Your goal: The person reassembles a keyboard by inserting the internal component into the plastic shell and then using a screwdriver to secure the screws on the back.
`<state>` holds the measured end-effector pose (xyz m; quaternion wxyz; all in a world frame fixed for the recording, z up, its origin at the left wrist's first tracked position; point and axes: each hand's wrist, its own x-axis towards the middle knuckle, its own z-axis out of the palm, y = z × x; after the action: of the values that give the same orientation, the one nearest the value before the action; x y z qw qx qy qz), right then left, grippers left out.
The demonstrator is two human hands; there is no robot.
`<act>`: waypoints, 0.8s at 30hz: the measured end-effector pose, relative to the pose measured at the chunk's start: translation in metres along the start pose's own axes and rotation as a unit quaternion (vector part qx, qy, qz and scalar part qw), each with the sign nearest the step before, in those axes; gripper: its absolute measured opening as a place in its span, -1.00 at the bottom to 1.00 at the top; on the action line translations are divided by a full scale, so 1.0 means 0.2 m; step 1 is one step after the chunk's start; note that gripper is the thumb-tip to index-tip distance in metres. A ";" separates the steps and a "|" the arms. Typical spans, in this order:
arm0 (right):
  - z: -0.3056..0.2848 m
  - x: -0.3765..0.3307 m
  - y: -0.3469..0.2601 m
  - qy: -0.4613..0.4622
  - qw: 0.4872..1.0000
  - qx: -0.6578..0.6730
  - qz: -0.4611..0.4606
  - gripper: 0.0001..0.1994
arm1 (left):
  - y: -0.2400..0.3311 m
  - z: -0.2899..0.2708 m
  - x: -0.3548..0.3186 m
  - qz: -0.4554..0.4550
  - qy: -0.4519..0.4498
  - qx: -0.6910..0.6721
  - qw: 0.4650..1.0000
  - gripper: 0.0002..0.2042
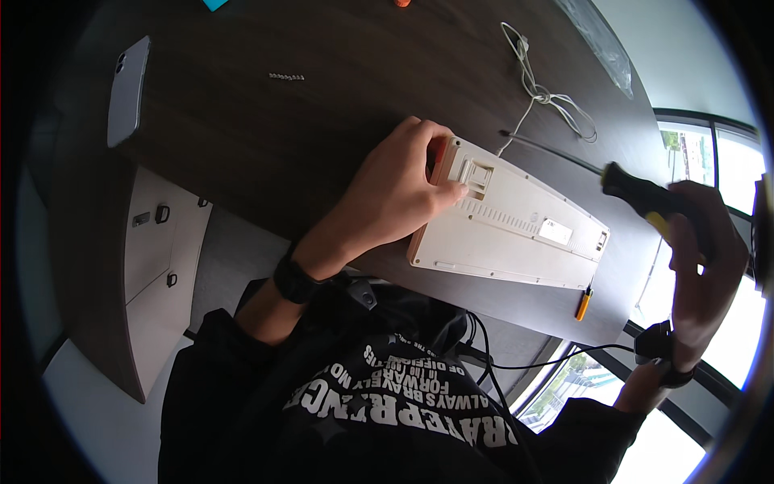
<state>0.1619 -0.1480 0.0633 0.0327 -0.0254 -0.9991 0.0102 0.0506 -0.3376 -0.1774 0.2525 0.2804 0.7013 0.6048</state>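
Observation:
A white keyboard point(508, 226) lies with its underside up on the dark table, screw holes along its edges and a foot at its left end. My left hand point(403, 181) is closed round that left end, thumb on the underside near the foot, fingers over the far corner. In my right hand point(705, 230), off to the right of the keyboard, is a screwdriver point(645, 194) with a black and yellow handle. Its long thin shaft points left, the tip in the air or over the table beyond the keyboard's far edge; I cannot tell which.
A row of small screws point(286, 77) lies on the table point(322, 121) at the back. Also there are a phone point(129, 93), a white cable point(540, 97) and a clear plastic bag point(601, 48). A small yellow-handled screwdriver point(583, 305) lies by the keyboard's near right corner.

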 end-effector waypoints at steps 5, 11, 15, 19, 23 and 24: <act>0.01 -0.41 0.17 0.135 0.980 0.032 0.144 -0.61 | 0.02 -0.01 -0.02 0.019 0.017 0.035 0.999 -0.50; 0.34 -0.66 0.22 0.141 0.940 0.154 0.270 -0.61 | 0.09 0.02 -0.06 0.028 0.036 0.064 0.997 -0.50; 0.49 -0.81 0.26 0.150 0.916 0.202 0.311 -0.60 | 0.10 0.06 -0.06 0.066 0.064 0.139 0.986 -0.52; 0.59 -0.89 0.30 0.190 0.886 0.278 0.320 -0.56 | 0.14 0.11 -0.06 0.049 0.093 0.194 0.975 -0.52; 0.65 -0.92 0.31 0.244 0.855 0.308 0.339 -0.50 | 0.20 0.12 -0.08 0.046 0.085 0.244 0.965 -0.53; 0.67 -0.92 0.30 0.256 0.849 0.311 0.342 -0.49 | 0.21 0.11 -0.09 0.035 0.073 0.239 0.968 -0.55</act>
<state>0.3395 -0.0991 -0.0831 0.2875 -0.3556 -0.8281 0.3243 0.0825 -0.3293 -0.1387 0.1049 0.3119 0.8318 0.4470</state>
